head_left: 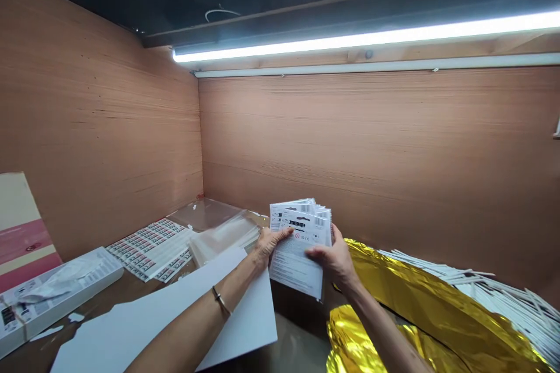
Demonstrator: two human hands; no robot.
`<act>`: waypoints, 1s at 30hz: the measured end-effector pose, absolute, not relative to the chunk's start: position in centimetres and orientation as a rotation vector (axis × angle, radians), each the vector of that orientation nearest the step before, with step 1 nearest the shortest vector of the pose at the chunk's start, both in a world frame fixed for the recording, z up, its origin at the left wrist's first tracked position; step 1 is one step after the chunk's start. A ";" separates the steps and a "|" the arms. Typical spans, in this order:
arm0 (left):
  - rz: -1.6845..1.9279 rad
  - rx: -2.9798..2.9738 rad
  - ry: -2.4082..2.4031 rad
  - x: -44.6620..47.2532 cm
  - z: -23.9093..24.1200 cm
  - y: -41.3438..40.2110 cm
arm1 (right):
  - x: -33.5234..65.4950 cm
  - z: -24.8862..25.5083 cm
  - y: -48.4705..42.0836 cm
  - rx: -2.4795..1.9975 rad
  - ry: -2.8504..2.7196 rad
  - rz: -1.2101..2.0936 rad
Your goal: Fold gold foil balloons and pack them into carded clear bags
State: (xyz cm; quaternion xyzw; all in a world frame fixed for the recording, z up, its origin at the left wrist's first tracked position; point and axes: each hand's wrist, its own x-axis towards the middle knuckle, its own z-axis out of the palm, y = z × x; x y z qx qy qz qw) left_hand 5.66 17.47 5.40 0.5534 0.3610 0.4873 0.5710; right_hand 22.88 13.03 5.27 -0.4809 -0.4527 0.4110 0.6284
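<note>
A fanned stack of white printed packaging cards (297, 262) is held up between both hands, over the middle of the table. Each card shows small text, a barcode and a dark hanging slot near the top. My left hand (269, 243) grips the stack's left side, thumb across the front card. On the right edge, my right hand (335, 253) is closed around the same stack, its thumb also on the front. The fingers behind the cards are hidden. Below my left forearm lies a large white sheet (184, 317).
Gold foil (406, 291) covers the right side, beside many thin white sticks (494, 297). Left of the hands are clear plastic sleeves (227, 236), label sheets (153, 245) and a long white box (56, 291). Wooden panels (371, 151) stand behind, under a light tube (350, 41).
</note>
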 end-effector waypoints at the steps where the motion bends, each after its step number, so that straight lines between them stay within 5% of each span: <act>1: 1.154 1.328 0.716 6.2 5.8 15.9 | 23.6 5.5 11.0 -1.081 -1.068 0.899; 11: 1.246 2.008 0.578 8.8 5.8 4.5 | 27.2 2.6 -1.7 -1.144 -1.144 0.743; 18: 0.521 2.760 0.708 -0.4 3.2 0.3 | 29.2 0.3 -2.1 -1.207 -0.894 0.904; 22: 0.288 2.750 1.239 -4.2 0.4 0.4 | 29.6 -0.7 -1.3 -1.255 -0.766 0.979; 30: 0.778 2.181 1.772 -3.8 0.5 6.9 | 28.5 -0.9 -1.7 -1.276 -0.786 1.015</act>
